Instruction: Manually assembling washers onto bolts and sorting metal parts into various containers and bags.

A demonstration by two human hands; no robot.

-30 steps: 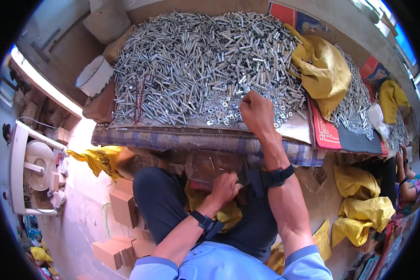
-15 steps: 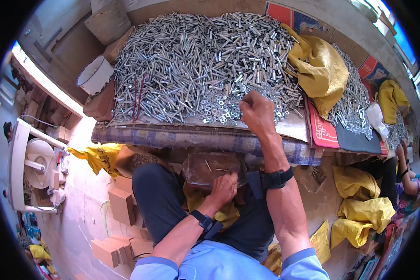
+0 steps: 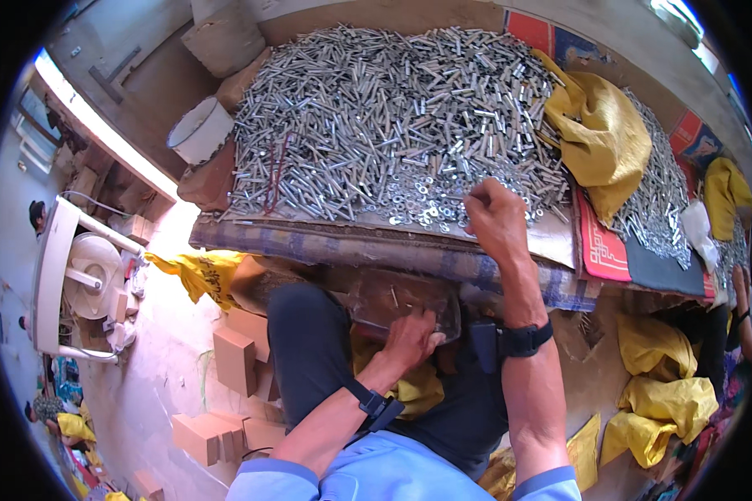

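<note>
On the table lies a big heap of metal bolts or sleeve-like pins [image 3: 351, 108], with a patch of small ring washers [image 3: 426, 204] along its front edge. My right hand [image 3: 500, 221] is over the right side of the washers, its fingers curled into a pinch; what they hold is too small to make out. Lower down, my left hand [image 3: 414, 338] rests at the near right of a shallow clear plastic tray [image 3: 372, 302]. Its fingers are bent together, their contents hidden. One slim metal pin [image 3: 394, 296] lies in the tray.
A white enamel pot [image 3: 200, 134] stands left of the heap. A yellow woven bag [image 3: 602, 142] lies at its right, beyond which is another metal heap [image 3: 652, 192]. Cardboard boxes [image 3: 234, 361] sit on the floor at left. Another person's arm [image 3: 744, 305] shows far right.
The whole view has shifted, so the scene sits farther right and slightly lower. Two pins showed in the tray before; now one shows. Both hands stay at about the same places.
</note>
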